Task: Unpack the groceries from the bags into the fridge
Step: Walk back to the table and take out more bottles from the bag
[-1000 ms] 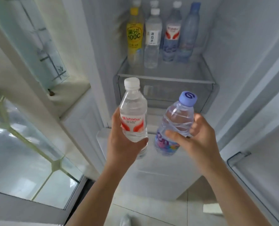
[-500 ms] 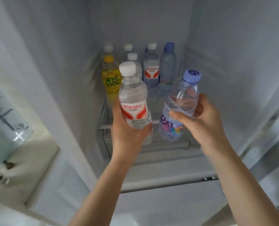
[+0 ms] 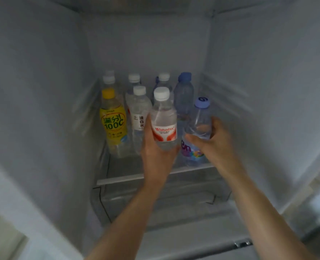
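Two bottles, Wahaha bottle left grip, blue-capped bottle right grip

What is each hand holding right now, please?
Left hand: grips the Wahaha water bottle.
Right hand: grips the purple-capped water bottle.

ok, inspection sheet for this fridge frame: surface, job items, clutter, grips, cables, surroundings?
Surface: glass shelf, front left strip bare.
Job's things: water bottle with red label and white cap; blue-capped bottle with colourful label. Whether either touches the shelf cannot be told.
Clutter: yellow drink bottle at left; clear bottles behind in rows, upright.
Grips: left hand holds the water bottle; right hand holds the blue-capped bottle.
Cables: nothing seen.
Surroundings: white fridge walls; clear drawer below the shelf.
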